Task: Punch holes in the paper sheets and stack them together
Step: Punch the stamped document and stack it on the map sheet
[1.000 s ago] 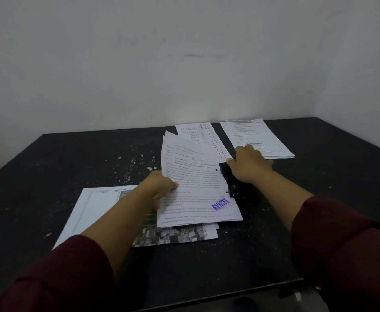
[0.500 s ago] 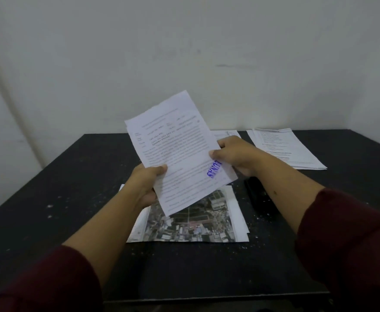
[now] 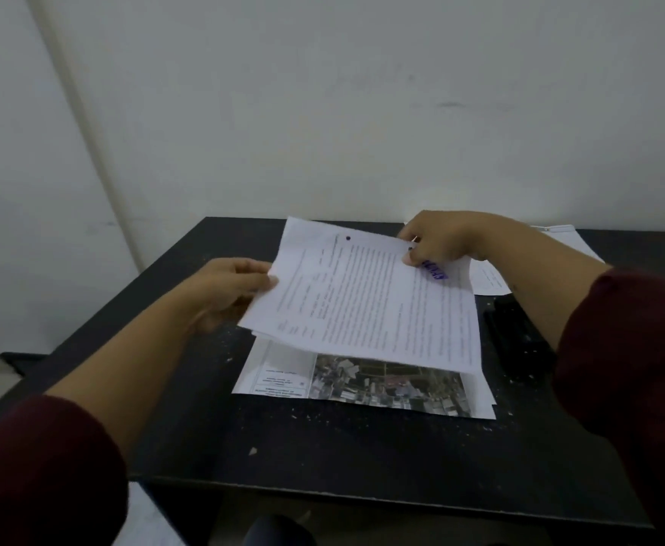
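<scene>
Both hands hold a thin set of white printed sheets (image 3: 370, 301) nearly flat, just above the table. A punched hole shows near its far edge and a purple stamp at its right. My left hand (image 3: 230, 287) pinches the left edge. My right hand (image 3: 439, 240) grips the far right corner. Below them lies a stack of paper (image 3: 366, 382) with an aerial photo print on top. The black hole punch (image 3: 514, 336) lies on the table right of the sheets, partly hidden by my right forearm.
More printed sheets (image 3: 492, 283) lie at the table's far right, behind my right arm. The black table (image 3: 323, 451) is speckled with white paper bits. A white wall stands close behind it. The table's left edge drops to the floor.
The sheets came out of the punch, were lifted upright, and have now been turned and lowered nearly flat over the photo stack. My right hand left the punch and took the sheets.
</scene>
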